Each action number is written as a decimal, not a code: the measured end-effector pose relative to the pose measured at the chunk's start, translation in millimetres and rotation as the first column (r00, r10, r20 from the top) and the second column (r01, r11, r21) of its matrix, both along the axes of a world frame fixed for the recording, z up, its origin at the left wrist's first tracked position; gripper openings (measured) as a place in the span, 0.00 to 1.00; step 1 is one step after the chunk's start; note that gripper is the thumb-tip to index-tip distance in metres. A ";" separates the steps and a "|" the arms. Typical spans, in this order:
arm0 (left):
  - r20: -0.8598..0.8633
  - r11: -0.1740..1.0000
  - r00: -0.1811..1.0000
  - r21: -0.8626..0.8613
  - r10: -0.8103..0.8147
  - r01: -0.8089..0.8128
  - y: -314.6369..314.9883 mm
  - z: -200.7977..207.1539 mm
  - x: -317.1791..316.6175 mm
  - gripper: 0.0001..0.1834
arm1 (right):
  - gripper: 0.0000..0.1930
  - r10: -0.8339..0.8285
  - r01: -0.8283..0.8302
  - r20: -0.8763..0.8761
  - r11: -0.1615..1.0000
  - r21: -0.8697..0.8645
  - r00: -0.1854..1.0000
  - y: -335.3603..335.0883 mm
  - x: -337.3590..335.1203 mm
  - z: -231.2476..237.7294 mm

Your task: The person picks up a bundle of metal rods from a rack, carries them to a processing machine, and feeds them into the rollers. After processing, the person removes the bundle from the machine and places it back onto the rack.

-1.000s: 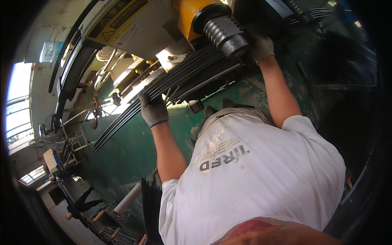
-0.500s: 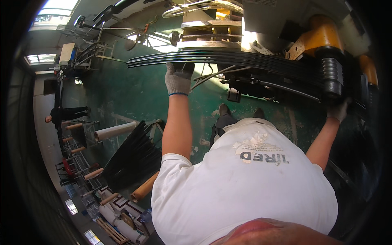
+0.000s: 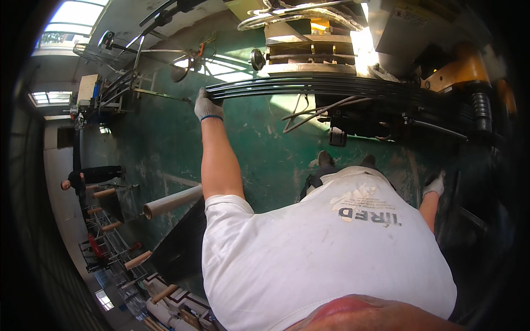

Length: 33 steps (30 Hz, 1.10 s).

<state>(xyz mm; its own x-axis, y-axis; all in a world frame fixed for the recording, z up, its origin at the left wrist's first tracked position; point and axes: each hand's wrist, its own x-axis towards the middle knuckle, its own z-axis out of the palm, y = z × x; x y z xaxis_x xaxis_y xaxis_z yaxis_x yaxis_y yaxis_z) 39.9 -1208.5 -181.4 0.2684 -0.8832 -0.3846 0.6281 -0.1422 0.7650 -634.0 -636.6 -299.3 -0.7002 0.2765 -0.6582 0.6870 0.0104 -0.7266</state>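
Note:
My left hand [image 3: 210,106], in a pale knitted glove, is closed round the left end of a bundle of long, thin black strips [image 3: 287,85]. The strips run in parallel to the right, bowed slightly by the lens, toward a machine with an orange-yellow housing [image 3: 461,74]. A dark ribbed cylinder [image 3: 481,113] stands beside the strips' far right end. Away from the bundle and lower, my right hand [image 3: 434,185] is also gloved and seems to hold nothing. Its fingers look partly spread, though their dark tips blend into the shadow.
Below the strips, bent rods [image 3: 314,115] and a small black block [image 3: 337,137] jut from the machine. A wooden pallet stack [image 3: 312,68] stands behind. At left are a pale roll [image 3: 172,202], dark sheeting [image 3: 179,243] and racks. Another person [image 3: 94,176] stands far left.
My left hand has moved left to the strips' end, and the strips reach along with it. My right hand has come away from the ribbed cylinder, down and to the left.

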 end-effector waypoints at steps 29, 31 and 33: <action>-0.189 0.977 0.976 0.162 -0.108 0.140 128.2 -47.7 -97.0 0.37 | 0.21 0.855 -0.702 -0.247 0.516 0.492 0.456 36.4 -97.9 -136.5; -0.160 0.947 0.985 0.299 -0.072 0.117 165.4 -73.6 -166.4 0.36 | 0.24 0.841 -0.714 -0.102 0.509 0.481 0.531 25.0 -110.1 -115.9; -0.216 0.921 0.971 0.349 -0.099 0.171 202.0 -110.6 -232.1 0.36 | 0.26 0.850 -0.728 0.088 0.386 0.566 0.519 16.8 -133.3 -87.3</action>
<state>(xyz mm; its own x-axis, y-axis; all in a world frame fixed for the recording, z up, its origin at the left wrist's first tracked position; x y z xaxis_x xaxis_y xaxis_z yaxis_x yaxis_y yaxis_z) -192.2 -1006.5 -292.0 0.0462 -0.6953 -0.7172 0.7115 -0.4810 0.5122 -767.3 -619.8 -386.7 -0.8593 -0.2526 -0.4447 0.0242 0.8485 -0.5287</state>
